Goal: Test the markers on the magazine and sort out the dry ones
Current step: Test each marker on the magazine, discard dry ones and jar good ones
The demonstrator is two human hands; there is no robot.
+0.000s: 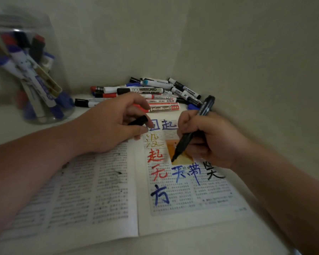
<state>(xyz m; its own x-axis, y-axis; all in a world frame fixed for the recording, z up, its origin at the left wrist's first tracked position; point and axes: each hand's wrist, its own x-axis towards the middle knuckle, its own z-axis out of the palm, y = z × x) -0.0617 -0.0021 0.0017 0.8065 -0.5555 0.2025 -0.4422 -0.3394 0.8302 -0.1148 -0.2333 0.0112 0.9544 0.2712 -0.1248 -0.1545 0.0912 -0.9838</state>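
An open magazine (pixel 109 196) lies flat in front of me, its right page covered with large red, blue, yellow and black handwritten characters. My right hand (pixel 208 138) grips a black marker (pixel 187 136), whose tip touches the orange picture on the right page. My left hand (pixel 110 124) rests at the top of the centre fold and pinches a black cap (pixel 138 120). A pile of whiteboard markers (pixel 155 93) lies behind the magazine in the corner.
A clear plastic jar (pixel 29 70) holding several markers stands at the back left. Walls close in behind and on the right, meeting just beyond the marker pile. The white tabletop (pixel 173 243) shows along the near edge.
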